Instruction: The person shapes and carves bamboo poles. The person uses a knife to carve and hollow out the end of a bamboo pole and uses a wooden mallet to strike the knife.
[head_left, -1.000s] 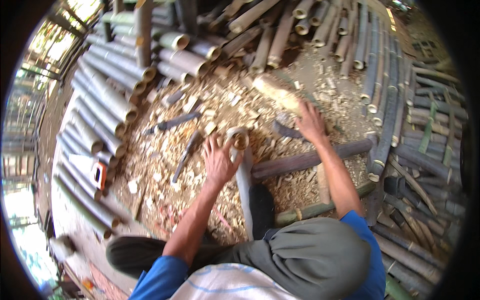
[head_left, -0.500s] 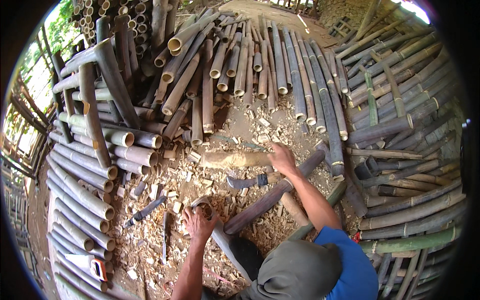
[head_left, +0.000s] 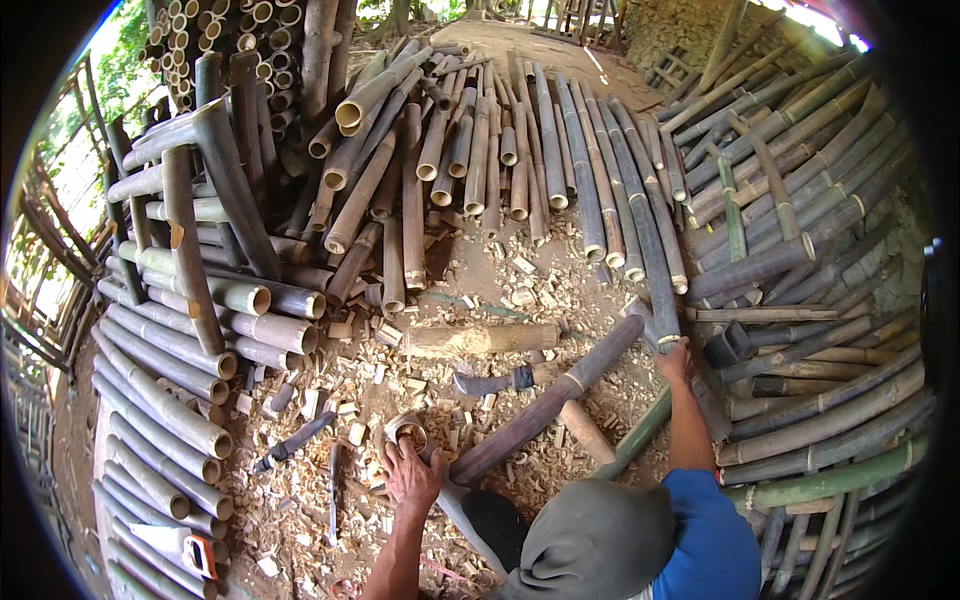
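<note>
My left hand (head_left: pixel 410 472) curls its fingers around the upper end of an upright-leaning bamboo pole (head_left: pixel 462 515), whose open, pale-rimmed mouth faces up. Reaching out to the right, my right hand (head_left: pixel 676 360) closes on the near end of a long dark bamboo pole (head_left: pixel 642 225) that lies on the ground. A thick dark bamboo pole (head_left: pixel 535 405) slants between my two hands. Beyond it lie a curved-blade machete (head_left: pixel 490 382) and a short pale-topped bamboo piece (head_left: pixel 480 341).
Wood chips (head_left: pixel 300 500) cover the ground, with a slim knife (head_left: pixel 333 492) and a dark wrapped tool (head_left: pixel 292 443) among them. A handsaw (head_left: pixel 198 555) rests on stacked bamboo (head_left: pixel 165 440) at left. More bamboo piles (head_left: pixel 830 420) stand at right.
My right hand has left the short bamboo piece and moved right and nearer, onto the long dark pole's end. My left hand stays at the leaning pole's mouth.
</note>
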